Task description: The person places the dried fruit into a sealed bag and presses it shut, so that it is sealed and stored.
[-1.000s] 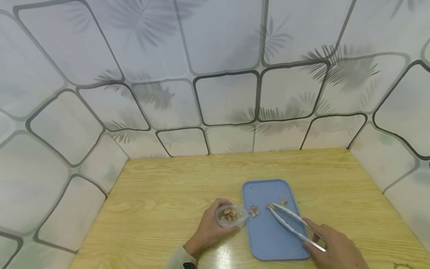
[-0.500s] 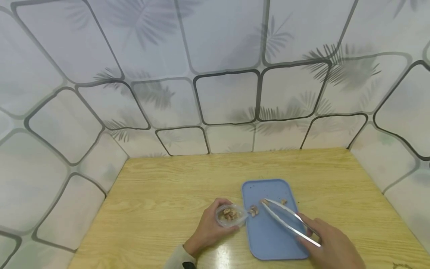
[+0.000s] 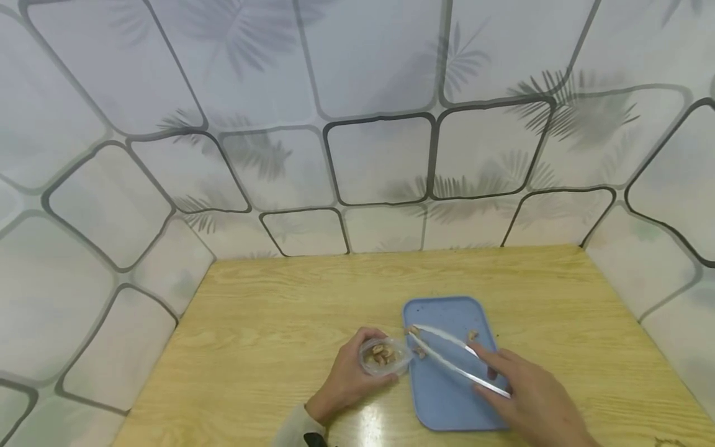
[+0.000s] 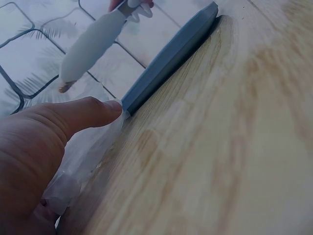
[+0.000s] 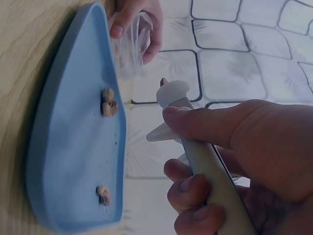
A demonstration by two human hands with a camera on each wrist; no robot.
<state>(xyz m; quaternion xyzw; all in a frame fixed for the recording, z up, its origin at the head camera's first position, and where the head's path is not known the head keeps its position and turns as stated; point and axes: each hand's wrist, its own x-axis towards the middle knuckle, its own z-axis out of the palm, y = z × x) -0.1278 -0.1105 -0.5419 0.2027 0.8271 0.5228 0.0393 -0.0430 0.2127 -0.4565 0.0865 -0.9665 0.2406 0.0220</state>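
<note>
My left hand [image 3: 346, 379] grips a clear plastic bag [image 3: 403, 356] beside the tray's left edge. Its mouth faces up, and several brown nuts [image 3: 382, 354] lie inside. In my right hand [image 3: 533, 394] is a pair of metal tongs [image 3: 485, 383] with white tips. A brown nut [image 4: 64, 87] is pinched at those tips, raised above the tray's left side near the bag. On the blue tray [image 3: 455, 410] lie more nuts: a small cluster [image 5: 108, 104] close to the bag, partly behind the tongs in the head view, and another small group [image 5: 103, 195] farther right.
A wood-grain table [image 3: 279, 310] carries the tray. Patterned curtain-like walls [image 3: 380, 161] enclose its back and both sides. Small dark crumbs are scattered on the tray's far end.
The right hand has carried the tongs and the pinched nut leftward across the tray towards the bag. The left hand and bag have stayed in place.
</note>
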